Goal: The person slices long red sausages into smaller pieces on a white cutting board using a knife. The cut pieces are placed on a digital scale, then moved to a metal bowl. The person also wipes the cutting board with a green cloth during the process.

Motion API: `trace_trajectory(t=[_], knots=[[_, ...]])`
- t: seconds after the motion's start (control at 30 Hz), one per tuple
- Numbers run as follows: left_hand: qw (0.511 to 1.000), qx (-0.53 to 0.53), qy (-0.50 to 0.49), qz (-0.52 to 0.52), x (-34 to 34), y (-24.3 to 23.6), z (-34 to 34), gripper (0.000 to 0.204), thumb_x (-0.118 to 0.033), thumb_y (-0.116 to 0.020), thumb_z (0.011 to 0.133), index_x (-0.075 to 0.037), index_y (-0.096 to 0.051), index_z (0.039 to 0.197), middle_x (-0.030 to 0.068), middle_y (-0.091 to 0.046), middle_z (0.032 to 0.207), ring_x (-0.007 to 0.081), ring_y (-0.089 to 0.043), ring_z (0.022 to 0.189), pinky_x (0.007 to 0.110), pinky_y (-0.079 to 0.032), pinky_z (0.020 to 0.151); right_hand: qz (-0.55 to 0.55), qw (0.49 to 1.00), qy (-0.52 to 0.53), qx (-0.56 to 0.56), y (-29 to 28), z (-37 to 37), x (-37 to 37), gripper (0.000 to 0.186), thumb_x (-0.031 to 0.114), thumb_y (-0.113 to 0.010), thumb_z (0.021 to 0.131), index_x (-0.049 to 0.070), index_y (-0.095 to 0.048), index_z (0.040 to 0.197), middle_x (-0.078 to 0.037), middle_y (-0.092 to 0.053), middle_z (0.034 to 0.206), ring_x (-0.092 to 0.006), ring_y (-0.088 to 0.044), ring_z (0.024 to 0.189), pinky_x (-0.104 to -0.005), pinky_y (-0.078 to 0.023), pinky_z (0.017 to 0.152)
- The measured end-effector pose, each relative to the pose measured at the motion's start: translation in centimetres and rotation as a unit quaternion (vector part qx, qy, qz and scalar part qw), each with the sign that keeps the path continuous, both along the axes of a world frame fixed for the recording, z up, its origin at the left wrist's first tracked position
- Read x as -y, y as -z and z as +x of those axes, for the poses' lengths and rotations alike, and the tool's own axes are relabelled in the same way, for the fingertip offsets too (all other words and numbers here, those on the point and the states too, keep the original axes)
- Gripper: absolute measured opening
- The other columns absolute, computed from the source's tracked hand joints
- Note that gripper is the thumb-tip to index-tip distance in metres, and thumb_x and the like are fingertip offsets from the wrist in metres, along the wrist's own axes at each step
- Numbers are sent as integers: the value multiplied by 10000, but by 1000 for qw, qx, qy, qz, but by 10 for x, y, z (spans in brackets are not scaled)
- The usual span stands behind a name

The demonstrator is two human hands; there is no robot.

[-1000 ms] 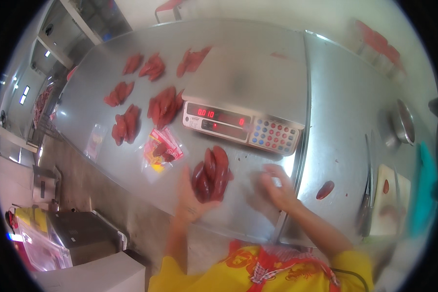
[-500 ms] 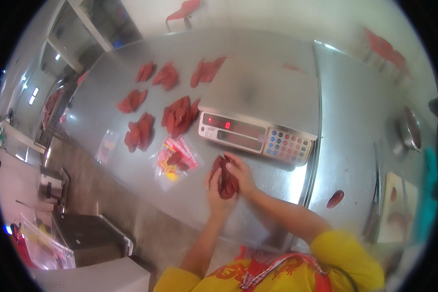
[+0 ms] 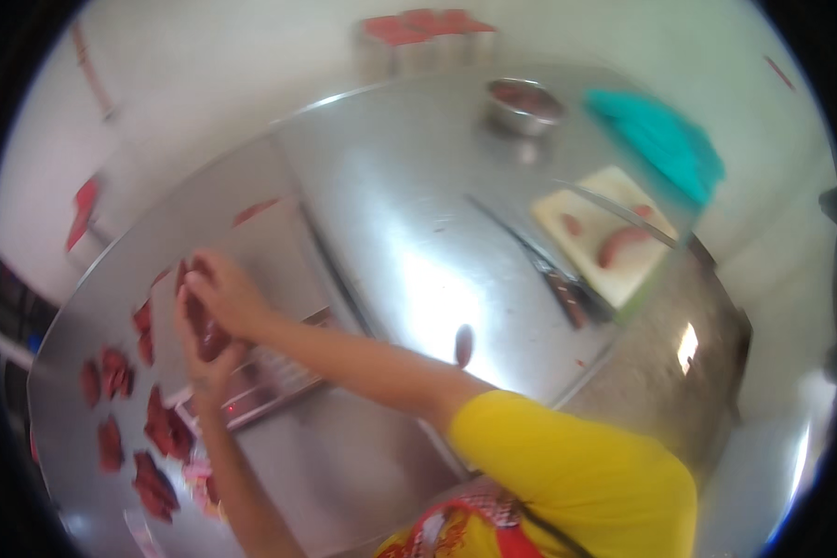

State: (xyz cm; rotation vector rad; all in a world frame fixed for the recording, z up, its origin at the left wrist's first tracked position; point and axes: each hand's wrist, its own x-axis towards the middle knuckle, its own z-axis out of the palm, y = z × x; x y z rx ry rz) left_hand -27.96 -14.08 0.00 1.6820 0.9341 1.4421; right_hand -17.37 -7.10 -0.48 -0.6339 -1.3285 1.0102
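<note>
Dark red, glossy sausage-like pieces [image 3: 207, 337] are bundled between my two hands, above the weighing scale [image 3: 284, 251]. My left hand [image 3: 210, 370] cups the bundle from below and the left side, its fingers wrapped round it. Over the top and right side lies my right hand [image 3: 228, 298], its fingers closed on the same pieces. Motion blur hides the fingertips and exactly how many pieces there are. My hands and right forearm cover part of the scale's display and keypad. Several groups of similar red pieces [image 3: 165, 426] lie left of the scale, beside a printed plastic packet [image 3: 198, 476].
To the right, one dark red piece [image 3: 463, 345] lies on the steel table [image 3: 381, 177]. Knives [image 3: 560, 286] rest beside a white cutting board [image 3: 567, 244] with cut pieces and a long blade across it. A steel bowl [image 3: 526, 119] and teal cloth [image 3: 660, 139] are farther back.
The view has swung to the right, bringing the cutting board, bowl and cloth fully into sight. My hands, still holding the pieces, have gone from in front of the scale to above it.
</note>
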Motion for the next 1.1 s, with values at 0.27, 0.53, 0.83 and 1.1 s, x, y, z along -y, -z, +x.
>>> trace_trajectory(t=[0.27, 0.53, 0.83, 1.1], knots=[[945, -311, -104, -22, -33, 28, -9, 891, -268, -779, 753, -12, -297, 1457, 173, -283, 1505, 299, -304, 1390, 390, -251, 1128, 209, 818, -20, 535, 16, 108, -46, 502, 418, -457, 948, 56, -516, 1291, -207, -478, 1355, -361, -430, 1290, -516, -288, 1082], [907, -390, -150, -54, -18, -18, -61, 928, -311, -839, 690, 22, -360, 1411, 211, -435, 1404, 300, -438, 1281, 367, -321, 1082, -221, 706, 65, 670, 39, 291, 95, 573, 379, -677, 817, -16, -554, 1213, -235, -655, 1001, -363, -636, 945, -435, -493, 839], [959, -13, -277, -54, -57, -60, -89, 301, -192, -703, 864, -31, -655, 1114, 7, -666, 870, 65, -594, 739, 202, -449, 611, -231, 770, 77, 590, 65, 283, 139, 219, 74, -630, 733, -23, -603, 928, -180, -604, 855, -323, -591, 804, -389, -508, 741], [943, -167, -277, -79, -84, -9, -85, 215, -129, -691, 858, 0, -676, 1029, -1, -666, 846, 60, -594, 764, 207, -480, 701, -281, 900, 63, 328, 44, 286, 106, 308, -49, -590, 705, -54, -582, 1013, -69, -570, 783, -118, -569, 690, -264, -475, 466]])
